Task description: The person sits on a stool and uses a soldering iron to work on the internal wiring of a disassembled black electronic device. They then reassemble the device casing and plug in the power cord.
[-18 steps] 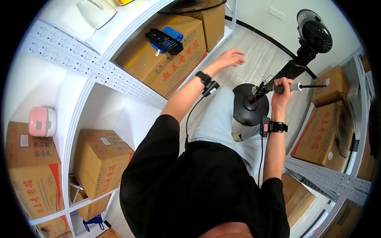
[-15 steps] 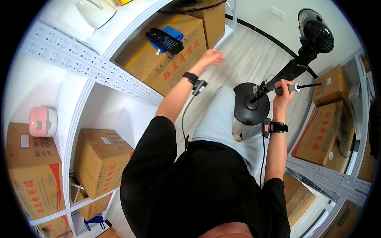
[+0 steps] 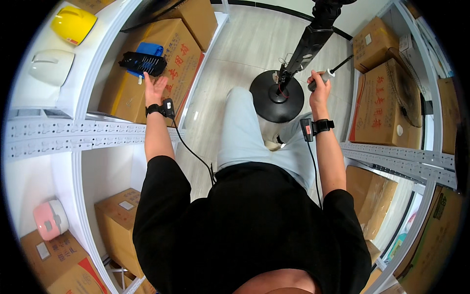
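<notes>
My right hand (image 3: 319, 90) is closed around the grey handle of a screwdriver (image 3: 341, 64), its dark shaft pointing up and to the right. On the left, my left hand (image 3: 155, 89) is open, palm turned up and fingers apart, just at the near edge of a black slotted plastic cover (image 3: 155, 64). Whether a fingertip touches the cover is unclear. The cover lies over a blue cloth (image 3: 150, 48) on top of a cardboard box (image 3: 183, 73). Between my hands stands a black pedestal with a round base (image 3: 262, 100) and a thick column (image 3: 309, 46); loose wires show near its bottom.
White metal shelving (image 3: 44, 132) runs along the left, bearing a yellow kettle (image 3: 73, 25), a white kettle (image 3: 51, 67) and a pink-and-white appliance (image 3: 51, 220). Shelves on the right hold cardboard boxes (image 3: 374, 110) and a round wire grille (image 3: 405, 93).
My view has turned left. My left hand has come from over the floor to the black cover and its fingers have spread. The screwdriver stays in my right hand, now tilted more upward.
</notes>
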